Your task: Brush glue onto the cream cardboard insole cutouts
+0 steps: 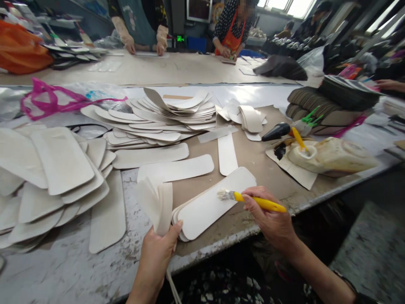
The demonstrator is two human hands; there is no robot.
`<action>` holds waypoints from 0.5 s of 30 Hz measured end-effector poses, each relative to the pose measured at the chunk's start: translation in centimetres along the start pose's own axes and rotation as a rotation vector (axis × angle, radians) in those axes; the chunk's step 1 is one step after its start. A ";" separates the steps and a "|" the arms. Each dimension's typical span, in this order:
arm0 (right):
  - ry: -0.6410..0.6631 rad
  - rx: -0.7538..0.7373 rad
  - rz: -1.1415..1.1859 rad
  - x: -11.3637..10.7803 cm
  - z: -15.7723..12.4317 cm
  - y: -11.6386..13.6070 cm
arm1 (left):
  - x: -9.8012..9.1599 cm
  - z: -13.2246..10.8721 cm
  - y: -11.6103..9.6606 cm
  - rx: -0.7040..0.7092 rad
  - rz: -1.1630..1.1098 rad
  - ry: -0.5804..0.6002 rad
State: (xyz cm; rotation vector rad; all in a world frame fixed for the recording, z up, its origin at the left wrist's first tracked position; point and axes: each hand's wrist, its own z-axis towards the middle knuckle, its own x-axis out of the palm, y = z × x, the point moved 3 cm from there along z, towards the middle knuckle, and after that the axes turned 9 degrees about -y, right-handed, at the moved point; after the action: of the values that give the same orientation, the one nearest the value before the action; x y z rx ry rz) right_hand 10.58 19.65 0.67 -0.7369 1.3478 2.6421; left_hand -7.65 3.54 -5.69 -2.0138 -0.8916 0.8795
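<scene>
My right hand (268, 215) is closed around the yellow handle of a paintbrush (259, 202). The brush's pale bristles lie over the top piece of a small stack of white rounded strips (215, 207) near the table's front edge. In my left hand (160, 249) is a bunch of curled white strips (163, 207), pinched between thumb and fingers. That thumb lies at the lower left end of the small stack. Two more white strips (177, 168) lie just beyond, and another strip (227, 154) points away from me.
Piles of white pieces (63, 160) cover the left, with another pile (164, 112) at the back. To the right, a cut plastic bottle (335, 156) holds a second yellow brush (299, 139). Dark stacked pieces (325, 101) stand behind it. Co-workers (234, 29) stand at the far table.
</scene>
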 end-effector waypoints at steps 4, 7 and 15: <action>-0.082 -0.156 -0.144 -2.7 1.7 -1.5 | 0.1 -0.1 0.0 0.029 0.045 -0.003; -0.108 -0.258 -0.197 -3.9 2.4 -1.9 | 0.1 -0.2 -0.1 0.032 0.044 -0.004; -0.052 -0.378 -0.225 -4.7 2.0 -1.1 | -0.1 0.3 -1.5 0.058 0.025 -0.026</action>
State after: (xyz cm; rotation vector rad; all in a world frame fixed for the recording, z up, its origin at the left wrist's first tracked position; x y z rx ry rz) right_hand 14.29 22.48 3.00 -0.7956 0.7072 2.7325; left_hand -8.41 4.28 -4.61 -1.9711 -0.8474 0.9370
